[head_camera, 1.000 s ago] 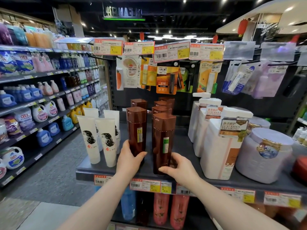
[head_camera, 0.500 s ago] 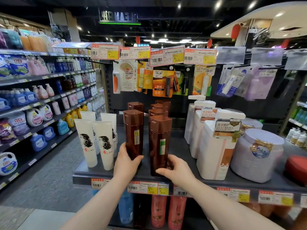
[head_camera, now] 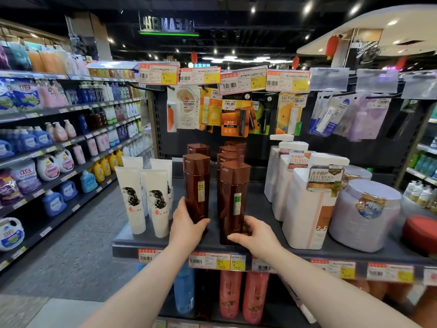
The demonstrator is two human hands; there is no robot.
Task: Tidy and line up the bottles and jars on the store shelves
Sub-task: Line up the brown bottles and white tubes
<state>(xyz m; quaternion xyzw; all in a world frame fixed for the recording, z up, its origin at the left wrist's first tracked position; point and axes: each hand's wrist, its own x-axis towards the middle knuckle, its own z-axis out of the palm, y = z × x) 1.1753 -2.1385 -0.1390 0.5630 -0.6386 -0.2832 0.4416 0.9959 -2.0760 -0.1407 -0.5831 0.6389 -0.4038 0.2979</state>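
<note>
Two rows of tall brown bottles stand on the dark shelf [head_camera: 236, 250] in front of me. My left hand [head_camera: 188, 226] is wrapped around the base of the front left brown bottle [head_camera: 196, 185]. My right hand [head_camera: 256, 234] grips the bottom of the front right brown bottle [head_camera: 234, 197], which stands nearer the shelf's front edge. More brown bottles [head_camera: 230, 153] line up behind both. White tubes [head_camera: 142, 197] with a dark-haired head printed on them stand to the left.
White pump bottles [head_camera: 307, 209] and a pale lilac jar [head_camera: 364, 214] stand to the right, with a red lid [head_camera: 421, 230] beyond. Hanging lip-care packs [head_camera: 234, 117] fill the pegboard above. Red and blue bottles sit on the lower shelf. An aisle of detergent shelves runs along the left.
Both hands stay on the bases of the two front brown bottles. The left bottle has shifted slightly back; the view has drifted a little.
</note>
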